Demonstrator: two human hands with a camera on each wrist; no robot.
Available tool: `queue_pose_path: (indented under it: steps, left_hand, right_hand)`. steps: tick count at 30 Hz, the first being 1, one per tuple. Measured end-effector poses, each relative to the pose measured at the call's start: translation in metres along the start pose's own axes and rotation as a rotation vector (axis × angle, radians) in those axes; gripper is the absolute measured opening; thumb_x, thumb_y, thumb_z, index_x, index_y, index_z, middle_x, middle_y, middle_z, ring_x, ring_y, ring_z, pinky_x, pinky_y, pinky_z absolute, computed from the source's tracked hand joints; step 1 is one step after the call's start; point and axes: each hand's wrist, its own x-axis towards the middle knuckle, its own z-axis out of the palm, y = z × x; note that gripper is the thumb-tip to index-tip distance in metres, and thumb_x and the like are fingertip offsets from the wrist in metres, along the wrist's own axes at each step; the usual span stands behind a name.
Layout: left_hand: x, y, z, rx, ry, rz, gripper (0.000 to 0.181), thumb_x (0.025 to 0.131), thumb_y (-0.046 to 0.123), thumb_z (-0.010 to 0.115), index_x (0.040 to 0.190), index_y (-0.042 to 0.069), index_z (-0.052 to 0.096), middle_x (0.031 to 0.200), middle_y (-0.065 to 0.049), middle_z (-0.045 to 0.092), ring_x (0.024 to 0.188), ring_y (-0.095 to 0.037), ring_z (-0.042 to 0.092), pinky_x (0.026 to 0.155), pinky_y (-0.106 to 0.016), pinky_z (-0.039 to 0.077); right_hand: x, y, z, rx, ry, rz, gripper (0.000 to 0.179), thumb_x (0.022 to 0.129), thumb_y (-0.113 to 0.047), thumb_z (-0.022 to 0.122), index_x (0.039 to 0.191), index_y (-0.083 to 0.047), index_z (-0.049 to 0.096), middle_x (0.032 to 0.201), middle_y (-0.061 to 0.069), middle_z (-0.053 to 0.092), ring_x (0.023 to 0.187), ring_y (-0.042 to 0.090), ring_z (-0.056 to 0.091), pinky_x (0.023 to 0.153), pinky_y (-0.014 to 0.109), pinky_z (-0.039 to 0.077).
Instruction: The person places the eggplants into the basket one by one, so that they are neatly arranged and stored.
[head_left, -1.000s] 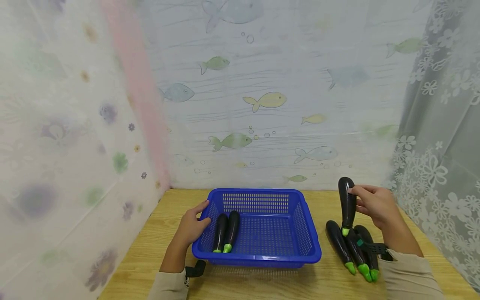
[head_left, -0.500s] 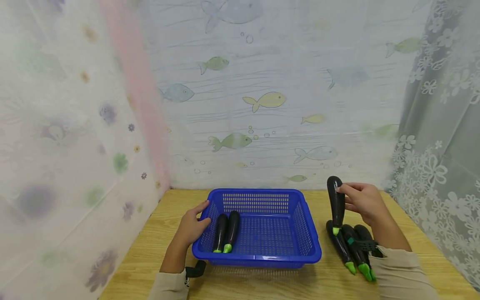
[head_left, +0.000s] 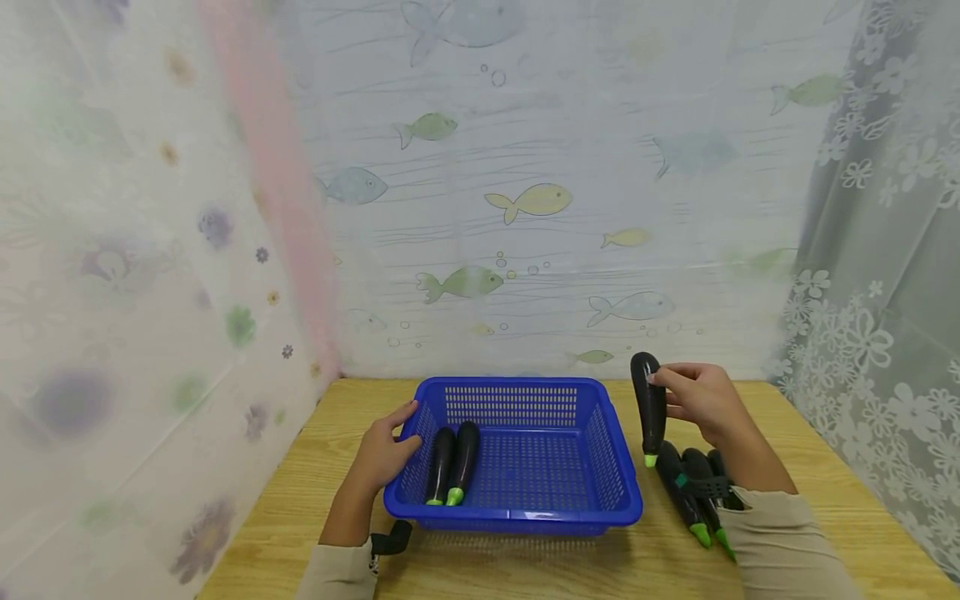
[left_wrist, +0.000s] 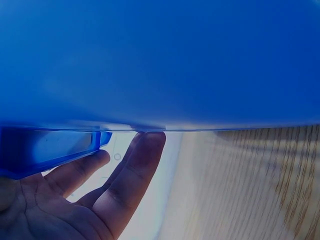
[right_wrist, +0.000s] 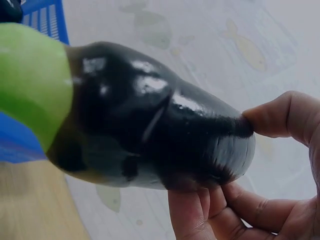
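Observation:
In the head view, my right hand pinches a dark eggplant between thumb and fingers near its rounded end. The eggplant hangs nearly upright beside the blue basket, green stem end down. In the right wrist view, the thumb presses one side of the eggplant and the fingers the other. My left hand holds the left rim of the blue plastic basket, thumb over the rim. In the left wrist view, the fingers touch the blue wall. Two eggplants lie side by side at the basket's left.
Several eggplants lie on the wooden table right of the basket, partly hidden by my right wrist and its strap. Behind the table hangs a fish-patterned sheet. Flowered sheets hang at both sides.
My right hand has moved left with the eggplant, from above the pile to close beside the basket's right rim. The left hand and basket have stayed in place.

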Motion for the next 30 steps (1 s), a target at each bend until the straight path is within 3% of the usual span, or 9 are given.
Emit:
queue_pose_path:
  steps: [10, 18, 24, 30]
  left_hand:
    - [0.001, 0.000, 0.000, -0.002, 0.002, 0.003, 0.064, 0.096, 0.013, 0.065, 0.157, 0.017, 0.047, 0.164, -0.006, 0.042, 0.127, -0.048, 0.062, 0.088, -0.056, 0.061]
    - [0.001, -0.001, 0.001, 0.010, 0.007, 0.006, 0.064, 0.096, 0.013, 0.065, 0.157, 0.017, 0.047, 0.164, -0.005, 0.042, 0.127, -0.047, 0.062, 0.090, -0.056, 0.060]
    - [0.001, 0.000, 0.001, 0.012, 0.010, 0.006, 0.064, 0.095, 0.013, 0.065, 0.157, 0.017, 0.047, 0.164, -0.005, 0.042, 0.127, -0.047, 0.062, 0.089, -0.056, 0.060]
    - [0.000, -0.001, 0.000, 0.012, 0.008, 0.018, 0.064, 0.095, 0.011, 0.064, 0.157, 0.015, 0.047, 0.164, -0.008, 0.042, 0.125, -0.048, 0.063, 0.088, -0.056, 0.061]
  right_hand:
    - [0.006, -0.005, 0.017, 0.008, -0.018, 0.000, 0.066, 0.101, -0.026, 0.060, 0.150, 0.013, 0.041, 0.153, 0.037, 0.042, 0.130, 0.046, 0.060, 0.091, 0.038, 0.062]
    - [0.011, -0.007, 0.035, 0.040, -0.028, -0.004, 0.061, 0.099, -0.023, 0.063, 0.145, 0.014, 0.047, 0.147, 0.035, 0.049, 0.107, 0.024, 0.073, 0.085, 0.035, 0.063]
    - [0.018, -0.007, 0.051, 0.034, -0.023, 0.011, 0.060, 0.097, -0.023, 0.065, 0.143, 0.012, 0.050, 0.142, 0.033, 0.055, 0.100, 0.022, 0.074, 0.083, 0.035, 0.064]
    - [0.022, -0.009, 0.066, 0.021, -0.042, 0.016, 0.055, 0.096, -0.024, 0.066, 0.139, 0.009, 0.056, 0.140, 0.030, 0.057, 0.105, 0.026, 0.073, 0.084, 0.036, 0.064]
